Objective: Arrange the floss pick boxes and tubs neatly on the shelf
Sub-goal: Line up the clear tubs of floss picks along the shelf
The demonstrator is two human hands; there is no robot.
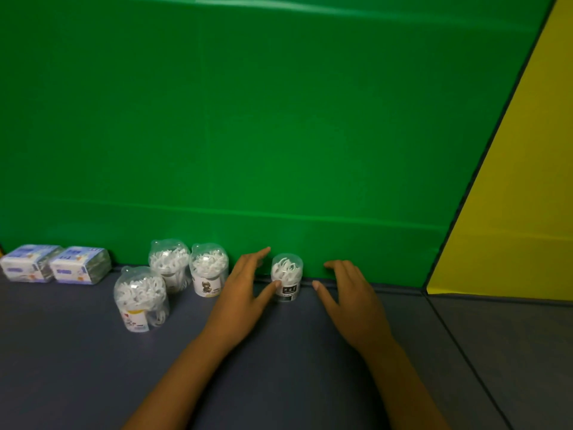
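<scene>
A small tub [286, 277] of white floss picks with a black label stands upright on the grey shelf [279, 367], right against the green back wall [279, 119], and both hands frame it. The left hand [245, 293] has its fingers spread and fairly straight, with the thumb tip touching or nearly touching the tub's label side; the right hand [347, 293] is also spread, its thumb just beside the tub but apart from it. Neither hand grips anything. To the left, two taller tubs [169, 263] [208, 268] stand side by side at the wall, a third tall tub [141, 297] sits forward of that pair, out of line, and two wrapped boxes [29, 263] [81, 265] lie next to each other at the far left. The step in hand looks like settling the small tub into the back row. To do it well, both hands should close lightly on the tub's sides low down, near the label, since a tub this narrow could tip if pushed at the lid. Sliding it left along the wall toward the bear-labelled tub would close the gap and keep the row straight, with the label turned to face front. The forward tub probably needs moving back into line afterwards.
</scene>
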